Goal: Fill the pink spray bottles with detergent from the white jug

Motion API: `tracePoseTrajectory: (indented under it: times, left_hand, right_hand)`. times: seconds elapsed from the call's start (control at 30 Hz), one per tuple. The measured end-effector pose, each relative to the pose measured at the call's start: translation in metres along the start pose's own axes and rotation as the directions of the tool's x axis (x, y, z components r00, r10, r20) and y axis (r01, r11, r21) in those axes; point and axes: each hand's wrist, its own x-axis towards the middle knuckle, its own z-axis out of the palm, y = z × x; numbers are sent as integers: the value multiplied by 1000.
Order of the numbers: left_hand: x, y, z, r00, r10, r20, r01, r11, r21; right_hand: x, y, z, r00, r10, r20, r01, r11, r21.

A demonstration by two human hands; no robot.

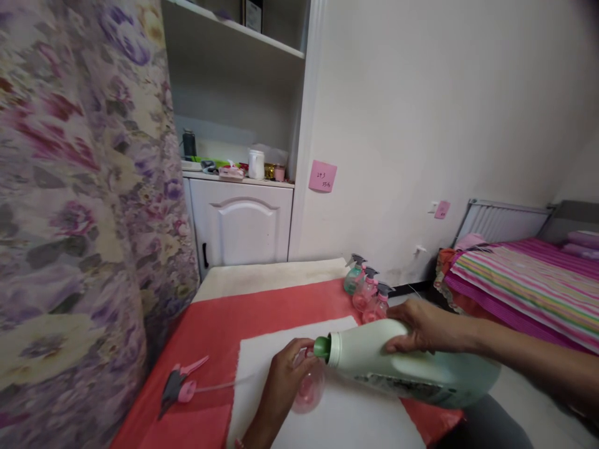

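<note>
My right hand (418, 327) grips a large pale green jug (369, 355), tipped nearly level with its green spout (322, 347) pointing left. The spout meets the neck of a small clear pink spray bottle (309, 393), which stands on white paper. Around that neck, my left hand (287, 368) is closed, its fingers partly covering the opening. Whether liquid is flowing cannot be made out. To the left lies a grey and pink spray head (178, 390) with its thin tube stretched toward the paper.
Several spray bottles with grey heads (365, 290) stand along the table's far right edge. Red and white sheets (262, 305) cover the table. Behind are a white cabinet (248, 218) and a floral curtain (84, 218); a striped bed (524, 280) stands at right.
</note>
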Motion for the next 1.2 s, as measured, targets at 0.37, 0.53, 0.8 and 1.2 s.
tracePoseTrajectory:
  times: [0.37, 0.53, 0.8, 1.2]
  left_hand:
    - [-1, -1, -1, 1000, 23, -3, -23, 999, -45]
    - [-1, -1, -1, 1000, 17, -22, -18, 998, -64]
    - [-2, 0, 0, 1000, 20, -17, -21, 999, -37]
    - [-1, -2, 1, 999, 41, -17, -41, 999, -11]
  right_hand:
    - [4, -6, -10, 1000, -2, 28, 3, 999, -50]
    - [8, -9, -12, 999, -2, 35, 5, 997, -71]
    - [7, -17, -21, 999, 31, 35, -26, 990, -142]
    - [9, -30, -29, 998, 9, 66, 4, 981, -194]
